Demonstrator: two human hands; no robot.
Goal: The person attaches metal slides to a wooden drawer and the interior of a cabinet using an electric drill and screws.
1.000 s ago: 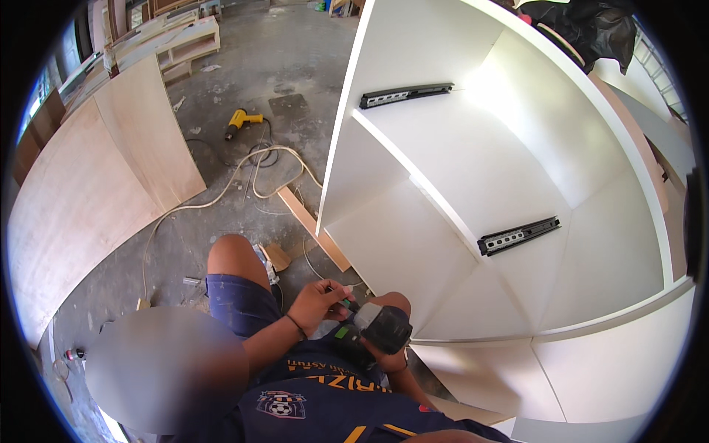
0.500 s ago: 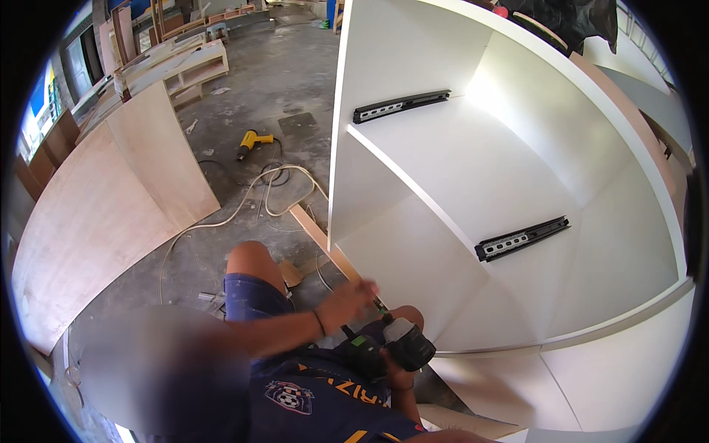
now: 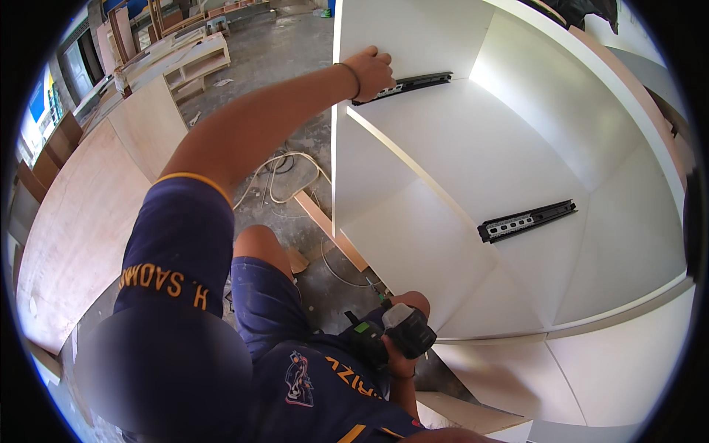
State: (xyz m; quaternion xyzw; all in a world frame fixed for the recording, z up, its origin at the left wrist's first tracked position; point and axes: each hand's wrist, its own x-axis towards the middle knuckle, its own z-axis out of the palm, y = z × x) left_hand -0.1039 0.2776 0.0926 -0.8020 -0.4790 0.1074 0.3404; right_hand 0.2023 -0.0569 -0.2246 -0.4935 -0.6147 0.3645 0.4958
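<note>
My left hand (image 3: pixel 371 71) reaches out to the upper left of the white cabinet (image 3: pixel 413 159), at the front end of a black drawer slide (image 3: pixel 421 83). Its fingers are curled in toward the slide and cover that end. What they pinch, if anything, is hidden. Low in my lap, my right hand (image 3: pixel 399 363) is wrapped round a black cordless drill (image 3: pixel 410 330). A second drawer slide (image 3: pixel 526 221) lies along the cabinet's inner surface, nearer to me, on the far side of a dividing panel's edge (image 3: pixel 413 170).
A wooden strip (image 3: pixel 332 232) and a pale looped cable (image 3: pixel 292 184) lie on the concrete floor left of the cabinet. Large plywood panels (image 3: pixel 96 199) stand further left. Behind them is an unfinished wooden frame (image 3: pixel 196 66). White boards (image 3: pixel 591 369) are at lower right.
My left hand has moved up and away from beside the drill to the far drawer slide. My right hand keeps the drill in my lap. The yellow heat gun is now hidden behind my arm.
</note>
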